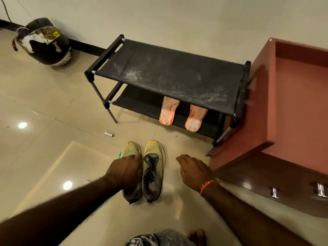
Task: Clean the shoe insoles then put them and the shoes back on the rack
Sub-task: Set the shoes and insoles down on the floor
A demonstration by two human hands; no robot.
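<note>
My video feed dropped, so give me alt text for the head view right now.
The left hand grips the left shoe of a yellow pair on the floor, the right hand hovering beside the right shoe. Two orange insoles lie on the black rack's lower shelf.

Left hand (125,172) grips left shoe (131,157); insoles (166,111) on rack (168,73).

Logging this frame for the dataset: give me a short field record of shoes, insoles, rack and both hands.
shoes: pair of yellow and grey shoes side by side on the floor, in front of the rack
insoles: two orange insoles on the lower shelf, ends hanging over its front edge
rack: black two-shelf rack, top shelf dusty
left hand: left hand gripping the left shoe
right hand: right hand hovers right of the shoes, holding nothing
</note>
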